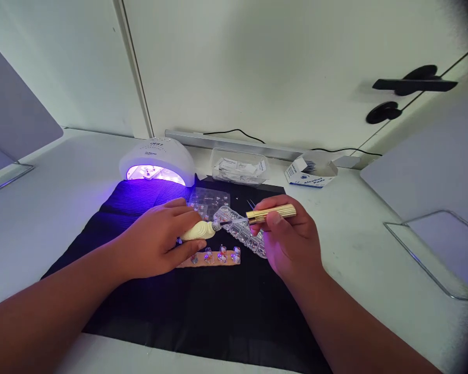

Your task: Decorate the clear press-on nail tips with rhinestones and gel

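Note:
My left hand (167,236) is closed round a cream, ridged nail polish bottle (198,231), tilted so its neck points right. Between the fingers of my right hand (292,234) is a gold, ribbed brush cap (275,212). Its thin dark brush reaches left to the mouth of the bottle. Below the bottle, a tan strip (212,263) carries several decorated nail tips (222,254), the left end partly covered by my left hand. Behind my hands lies a clear compartment case (244,235) of small decorations, partly hidden by my right hand.
A lit white nail lamp (156,156) stands at the back left. Near the wall are a clear plastic tub (239,169) of packets and an alcohol pads box (311,174). Clear sticker sheets (210,199) rest on the black mat (203,317). Metal-framed stands (432,249) flank the table.

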The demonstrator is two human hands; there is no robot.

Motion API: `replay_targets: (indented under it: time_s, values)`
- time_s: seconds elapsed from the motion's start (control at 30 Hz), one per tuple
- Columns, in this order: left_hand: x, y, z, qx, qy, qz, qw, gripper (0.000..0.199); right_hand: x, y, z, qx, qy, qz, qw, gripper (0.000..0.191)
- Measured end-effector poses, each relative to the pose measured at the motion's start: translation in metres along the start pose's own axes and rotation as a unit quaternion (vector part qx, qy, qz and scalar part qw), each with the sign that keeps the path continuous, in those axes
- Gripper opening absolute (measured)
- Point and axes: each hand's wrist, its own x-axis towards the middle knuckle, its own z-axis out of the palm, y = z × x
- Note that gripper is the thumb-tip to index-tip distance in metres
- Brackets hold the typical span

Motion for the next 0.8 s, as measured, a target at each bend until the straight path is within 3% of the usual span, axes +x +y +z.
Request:
replay_targets:
  time_s: [0.2,0.47,0.8]
  values:
    - [0.000,0.003,0.002,0.009,-0.008,-0.002,1.000,0.024,-0.004,0.003,0.002,-0.039,-0.015,0.007,0.999,0.019]
    - [-0.001,0.007,0.003,0.013,-0.012,0.004,1.000,0.016,-0.011,-0.006,0.009,-0.212,-0.146,-0.003,0.966,0.007]
    - [-0.001,0.000,0.001,0.006,-0.004,0.016,1.000,0.020,0.006,-0.004,-0.002,0.005,-0.011,0.044,0.999,0.016]
